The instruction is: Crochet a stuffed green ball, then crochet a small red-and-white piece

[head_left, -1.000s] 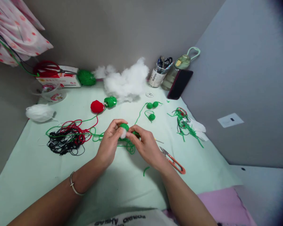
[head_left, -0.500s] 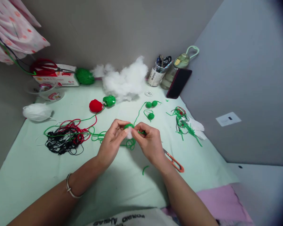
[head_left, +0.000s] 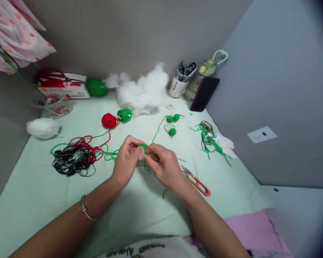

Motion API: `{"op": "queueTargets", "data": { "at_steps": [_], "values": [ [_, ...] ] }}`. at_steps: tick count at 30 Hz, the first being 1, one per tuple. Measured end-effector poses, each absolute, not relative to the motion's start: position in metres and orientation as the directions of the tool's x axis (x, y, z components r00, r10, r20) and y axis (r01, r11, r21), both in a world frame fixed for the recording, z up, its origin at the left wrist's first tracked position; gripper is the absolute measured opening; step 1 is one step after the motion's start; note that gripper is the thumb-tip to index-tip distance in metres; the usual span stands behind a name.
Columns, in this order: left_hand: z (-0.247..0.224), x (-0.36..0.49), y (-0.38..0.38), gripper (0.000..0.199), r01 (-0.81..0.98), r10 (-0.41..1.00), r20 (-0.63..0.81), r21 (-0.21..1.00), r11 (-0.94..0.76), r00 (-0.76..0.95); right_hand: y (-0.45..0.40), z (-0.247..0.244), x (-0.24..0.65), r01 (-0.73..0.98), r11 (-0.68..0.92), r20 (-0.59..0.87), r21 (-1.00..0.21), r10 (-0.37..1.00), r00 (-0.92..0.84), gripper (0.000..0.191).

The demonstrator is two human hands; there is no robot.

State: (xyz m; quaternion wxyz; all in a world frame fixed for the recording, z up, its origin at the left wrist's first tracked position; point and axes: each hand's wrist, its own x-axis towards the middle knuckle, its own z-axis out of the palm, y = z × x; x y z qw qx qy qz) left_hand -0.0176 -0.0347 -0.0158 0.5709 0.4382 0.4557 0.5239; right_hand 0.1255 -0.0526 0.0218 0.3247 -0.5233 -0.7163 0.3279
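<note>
Between my two hands is a small green crocheted piece [head_left: 143, 146] with a tuft of white stuffing [head_left: 141, 156] showing at its near side. My left hand [head_left: 127, 157] is closed, thumb and fingers pinching the piece from the left. From the right, my right hand [head_left: 164, 163] pinches its edge with closed fingers, which hide part of it. Green yarn [head_left: 148, 168] lies in loops under the hands. Beyond them are small green crocheted balls [head_left: 172, 132] with yarn tails. Thread snips [head_left: 197, 182] with orange handles lie beside my right wrist, below a thin metal needle or hook [head_left: 181, 159].
White stuffing [head_left: 142, 93] is heaped at the back wall. Tangled black yarn [head_left: 72, 159], a red yarn ball [head_left: 109, 120] and a white yarn ball [head_left: 43, 128] lie left. Yarn scraps [head_left: 210, 139], a leaning phone [head_left: 205, 94] and a pen jar [head_left: 178, 84] are right.
Both hands have shifted slightly left with the green piece. My right hand has turned over its edge, and less stuffing shows. The snips' blades and the thin metal tool have come into view.
</note>
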Motion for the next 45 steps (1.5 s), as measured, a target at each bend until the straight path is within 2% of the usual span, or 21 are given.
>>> {"op": "queueTargets", "data": {
  "at_steps": [4,7,10,13,19,23,27,31,35,41,45],
  "values": [
    [-0.011,-0.019,-0.037,0.014,-0.246,0.996,0.019,0.969,0.003,0.087,-0.050,0.018,0.125,0.466,0.062,0.039,-0.883,0.997,-0.061,0.020],
    [-0.006,-0.022,-0.038,0.020,-0.269,0.984,0.052,0.963,-0.005,0.168,-0.048,0.019,0.127,0.393,0.007,0.008,-0.920,1.000,0.000,0.026],
    [-0.004,-0.025,-0.038,0.022,-0.284,0.973,0.041,0.959,0.025,0.226,-0.048,0.024,0.131,0.357,0.015,0.014,-0.934,1.000,-0.005,0.030],
    [-0.005,-0.026,-0.037,0.022,-0.303,0.971,0.026,0.952,0.048,0.236,-0.050,0.030,0.133,0.352,0.060,0.025,-0.934,0.994,-0.102,0.025],
    [-0.012,-0.020,-0.034,0.021,-0.252,0.999,0.016,0.968,-0.004,0.047,-0.058,0.029,0.123,0.481,0.224,0.102,-0.847,0.959,-0.266,0.020],
    [-0.014,-0.019,-0.033,0.018,-0.261,0.997,-0.065,0.962,0.074,0.044,-0.055,0.019,0.117,0.554,0.235,0.124,-0.799,0.965,-0.229,0.018],
    [-0.010,-0.025,-0.034,0.016,-0.308,0.991,-0.061,0.946,0.096,0.123,-0.051,0.016,0.123,0.584,0.133,0.082,-0.801,0.990,-0.112,0.021],
    [-0.004,-0.035,-0.033,0.008,-0.316,0.967,-0.012,0.944,0.095,0.254,-0.048,0.018,0.129,0.426,0.017,0.001,-0.905,0.999,-0.039,0.023],
    [0.000,-0.038,-0.032,0.020,-0.289,0.937,0.000,0.951,0.108,0.350,-0.046,0.023,0.130,0.247,-0.025,-0.038,-0.969,0.998,-0.048,0.031],
    [-0.004,-0.028,-0.035,0.028,-0.329,0.976,0.016,0.942,0.058,0.219,-0.053,0.028,0.127,0.345,0.067,0.022,-0.936,0.991,-0.133,0.028],
    [-0.007,-0.026,-0.037,0.023,-0.265,0.991,0.062,0.964,-0.029,0.118,-0.062,0.027,0.119,0.389,0.100,0.040,-0.916,0.986,-0.159,0.025]
  ]
}}
